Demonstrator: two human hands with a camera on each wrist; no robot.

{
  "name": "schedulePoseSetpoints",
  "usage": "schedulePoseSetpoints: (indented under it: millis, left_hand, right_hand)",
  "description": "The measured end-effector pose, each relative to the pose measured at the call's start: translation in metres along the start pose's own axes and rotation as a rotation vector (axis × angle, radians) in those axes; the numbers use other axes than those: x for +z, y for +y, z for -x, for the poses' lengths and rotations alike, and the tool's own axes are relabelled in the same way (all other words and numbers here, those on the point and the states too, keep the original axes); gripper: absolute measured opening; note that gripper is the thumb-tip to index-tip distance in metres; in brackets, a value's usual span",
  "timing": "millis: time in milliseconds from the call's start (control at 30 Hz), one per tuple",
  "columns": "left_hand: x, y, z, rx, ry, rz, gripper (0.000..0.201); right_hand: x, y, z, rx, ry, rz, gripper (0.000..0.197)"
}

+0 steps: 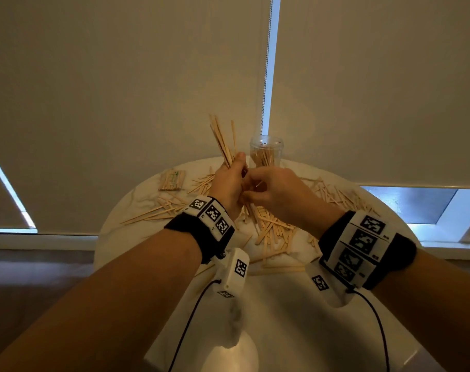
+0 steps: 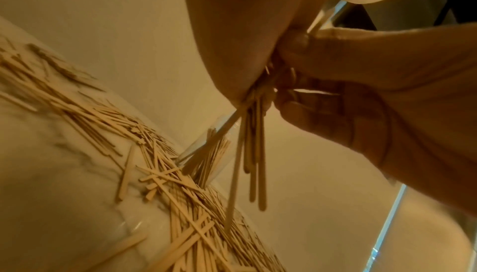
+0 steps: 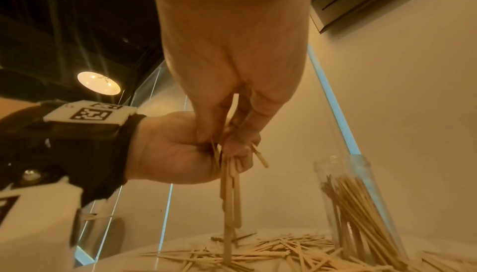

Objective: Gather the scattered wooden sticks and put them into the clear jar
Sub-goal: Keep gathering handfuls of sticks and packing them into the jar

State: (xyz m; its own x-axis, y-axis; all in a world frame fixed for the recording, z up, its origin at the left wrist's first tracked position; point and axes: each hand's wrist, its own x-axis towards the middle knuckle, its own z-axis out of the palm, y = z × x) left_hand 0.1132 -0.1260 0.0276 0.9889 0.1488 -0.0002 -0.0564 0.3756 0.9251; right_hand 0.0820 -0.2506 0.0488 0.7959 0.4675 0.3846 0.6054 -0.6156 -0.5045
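Observation:
My left hand [image 1: 232,173] grips a bundle of wooden sticks [image 1: 221,140] upright above the table; their lower ends [image 2: 254,154] hang below the fist. My right hand [image 1: 251,190] meets it from the right and pinches sticks at the bottom of the bundle [image 3: 229,190], fingers curled round them. The clear jar [image 1: 266,153] stands upright just behind both hands, partly filled with sticks; in the right wrist view the jar [image 3: 345,174] is to the right of the bundle. Many loose sticks [image 1: 271,226] lie scattered under and around the hands.
The round white marble table [image 1: 282,304] holds more loose sticks at the left [image 1: 158,210] and right [image 1: 333,194]. A tidy flat packet of sticks [image 1: 172,179] lies at the far left. Window blinds hang close behind the table.

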Motion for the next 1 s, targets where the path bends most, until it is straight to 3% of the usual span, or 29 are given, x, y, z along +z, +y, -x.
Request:
schedulePoseSetpoints:
  millis: [133, 267, 433, 500, 600, 700, 800, 867, 900, 1000]
  left_hand:
    - [-0.014, 0.000, -0.004, -0.011, 0.010, -0.115, 0.044]
    - [-0.022, -0.003, -0.002, -0.006, 0.018, -0.195, 0.035]
    - [-0.005, -0.006, 0.020, 0.020, -0.212, -0.163, 0.042]
    - [0.003, -0.006, 0.026, 0.026, -0.217, -0.094, 0.045]
    - [0.010, -0.006, 0.025, 0.073, -0.141, -0.023, 0.042]
    - [0.005, -0.004, 0.020, 0.123, -0.075, -0.022, 0.046]
    - [-0.001, 0.007, 0.014, 0.164, -0.041, 0.080, 0.037]
    - [-0.003, 0.012, 0.009, 0.158, -0.037, 0.163, 0.032]
    - [-0.003, 0.012, 0.008, 0.157, -0.048, 0.183, 0.031]
    - [0.001, 0.002, 0.011, 0.133, -0.104, 0.130, 0.036]
  right_hand:
    - [-0.010, -0.002, 0.004, -0.030, 0.077, -0.046, 0.012]
    - [-0.029, 0.001, -0.004, 0.056, 0.198, -0.178, 0.010]
    - [-0.033, 0.003, -0.017, 0.079, 0.289, -0.092, 0.010]
    - [-0.032, 0.002, -0.024, 0.087, 0.297, -0.042, 0.010]
    - [-0.031, -0.002, -0.030, 0.095, 0.229, -0.020, 0.019]
    - [-0.028, -0.004, -0.027, 0.163, 0.128, -0.032, 0.044]
    - [-0.019, 0.001, -0.011, 0.316, -0.233, -0.112, 0.063]
    - [-0.008, 0.004, 0.003, 0.409, -0.501, -0.152, 0.056]
    - [-0.002, 0.005, 0.008, 0.430, -0.551, -0.208, 0.046]
    - [0.009, 0.002, 0.014, 0.428, -0.419, -0.444, 0.022]
